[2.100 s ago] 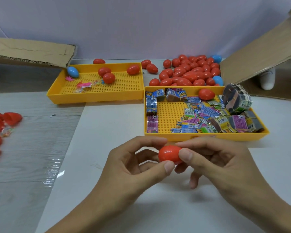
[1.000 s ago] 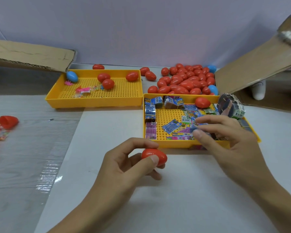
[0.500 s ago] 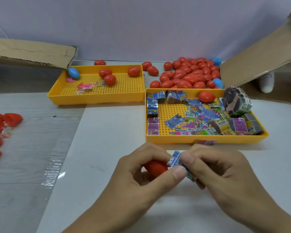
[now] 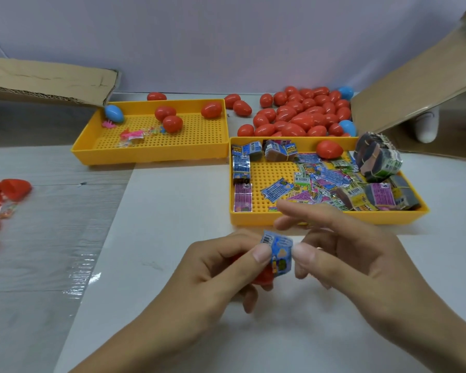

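1. Hands meet low in the middle, over the white table. We see them just in front of a yellow tray.
2. The left hand curls its fingers round a red plastic egg. The egg is mostly hidden behind them.
3. Its thumb presses a small blue leaflet onto the egg.
4. The right hand has its thumb at the leaflet's right edge. Two of its fingers stick out straight above. They look blurry, so we cannot tell if this hand pinches the leaflet.
5. The tray holds many loose leaflets.
6. A second yellow tray sits further back on the left, with a few eggs in it.
7. A heap of red eggs lies behind the trays.
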The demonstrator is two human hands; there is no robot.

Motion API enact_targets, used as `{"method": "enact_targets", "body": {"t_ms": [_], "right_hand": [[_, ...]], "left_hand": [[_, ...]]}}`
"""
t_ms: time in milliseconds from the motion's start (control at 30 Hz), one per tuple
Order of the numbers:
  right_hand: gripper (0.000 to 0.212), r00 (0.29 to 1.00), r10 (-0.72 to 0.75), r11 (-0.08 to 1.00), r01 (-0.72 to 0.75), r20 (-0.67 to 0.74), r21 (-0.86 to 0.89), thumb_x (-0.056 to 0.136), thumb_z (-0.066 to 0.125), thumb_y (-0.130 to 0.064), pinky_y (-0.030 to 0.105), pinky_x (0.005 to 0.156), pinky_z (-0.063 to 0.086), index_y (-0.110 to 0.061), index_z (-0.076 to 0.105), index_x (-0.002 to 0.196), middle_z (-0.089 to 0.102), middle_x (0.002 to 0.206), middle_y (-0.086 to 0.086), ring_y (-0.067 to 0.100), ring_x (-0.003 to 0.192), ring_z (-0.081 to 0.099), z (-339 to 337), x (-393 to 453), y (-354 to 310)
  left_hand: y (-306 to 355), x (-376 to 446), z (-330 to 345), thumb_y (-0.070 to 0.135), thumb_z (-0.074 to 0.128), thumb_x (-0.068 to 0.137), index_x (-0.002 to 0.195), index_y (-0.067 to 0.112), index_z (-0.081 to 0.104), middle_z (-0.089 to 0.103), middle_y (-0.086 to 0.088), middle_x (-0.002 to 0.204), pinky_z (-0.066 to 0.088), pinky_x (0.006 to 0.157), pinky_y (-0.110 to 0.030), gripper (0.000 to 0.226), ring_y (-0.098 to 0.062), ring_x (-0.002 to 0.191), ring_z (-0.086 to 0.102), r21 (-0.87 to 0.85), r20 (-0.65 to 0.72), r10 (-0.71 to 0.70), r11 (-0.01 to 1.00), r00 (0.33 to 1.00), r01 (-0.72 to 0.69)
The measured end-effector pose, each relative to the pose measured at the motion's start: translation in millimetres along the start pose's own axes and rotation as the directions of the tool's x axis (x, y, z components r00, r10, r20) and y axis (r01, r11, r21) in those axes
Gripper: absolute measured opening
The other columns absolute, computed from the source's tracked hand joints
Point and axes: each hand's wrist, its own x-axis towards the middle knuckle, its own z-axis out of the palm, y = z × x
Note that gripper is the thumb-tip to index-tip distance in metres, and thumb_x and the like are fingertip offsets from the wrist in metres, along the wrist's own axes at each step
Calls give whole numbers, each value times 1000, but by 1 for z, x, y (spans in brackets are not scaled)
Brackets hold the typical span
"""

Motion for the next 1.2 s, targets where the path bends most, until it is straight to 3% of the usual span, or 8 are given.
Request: {"method": "enact_targets", "body": {"t_ms": [100, 200, 500, 633, 767, 900, 1067, 1200], "right_hand": [[34, 997, -46, 997, 51, 69, -62, 84, 69, -45, 36, 60, 51, -38, 69, 118, 64, 114, -5, 18, 81, 62, -2, -1, 0], [25, 995, -104, 987, 104, 12, -123, 82, 72, -35, 41, 54, 49, -35, 73, 107, 66, 108, -2, 24, 84, 63, 0, -1, 2], [9, 931, -339, 907, 285, -134, -311, 78, 76, -26, 26, 50, 44, -21, 73, 85, 69, 103, -3, 19, 74, 64, 6, 0, 2], [10, 931, -326, 886, 239, -166, -397, 78, 79, -30, 24, 47, 42, -23, 73, 81, 68, 99, -8, 16, 73, 62, 6, 1, 3], [11, 930, -343, 843, 245, -129, -479, 77, 75, -33, 25, 46, 40, -23, 72, 74, 65, 95, -8, 10, 70, 59, 9, 0, 3], [14, 923, -363, 835, 259, -131, -485, 76, 75, -32, 25, 44, 40, -20, 72, 68, 64, 94, -6, 8, 67, 56, 13, -2, 4], [19, 905, -399, 821, 281, -147, -497, 74, 78, -34, 25, 45, 41, -18, 71, 66, 63, 94, -4, 9, 64, 58, 15, -3, 3], [19, 958, -277, 931, 250, -71, -265, 79, 74, -38, 29, 53, 48, -25, 70, 66, 67, 93, -5, 16, 73, 66, 14, -4, 1]], "left_hand": [[3, -2, 2, 36, 57, 87, 91, 15, 77, 65, 4, 85, 47, 58, -25, 29, -11, 74, 61, -2, 52, -30, 1000, 998, 30], [5, -2, 4, 42, 57, 85, 83, 19, 76, 63, -1, 77, 47, 58, -24, 30, -12, 71, 60, -4, 60, -62, 998, 996, 62], [2, 0, 5, 46, 55, 86, 89, 15, 76, 63, 0, 72, 47, 56, -23, 38, -11, 68, 59, -33, 22, -76, 997, 997, 76], [-2, -1, 1, 55, 58, 79, 84, 16, 74, 60, -9, 76, 46, 56, -28, 42, -16, 64, 55, 151, -218, 77, 988, 973, -44], [3, -3, 5, 45, 66, 81, 78, 25, 71, 62, 4, 80, 43, 62, -23, 21, -13, 67, 56, 322, -154, 231, 931, 961, -173], [1, -3, 11, 39, 73, 76, 77, 24, 74, 64, 7, 82, 43, 62, -16, 15, -8, 72, 58, 257, -125, 184, 955, 975, -148], [1, -1, 3, 31, 79, 71, 72, 15, 74, 64, -2, 80, 44, 60, -24, 16, -12, 63, 56, 135, -143, 156, 981, 977, -137], [2, 0, 1, 26, 79, 70, 75, 14, 76, 63, -3, 84, 45, 59, -27, 14, -17, 66, 55, 3, -82, 68, 998, 994, -68]]}}
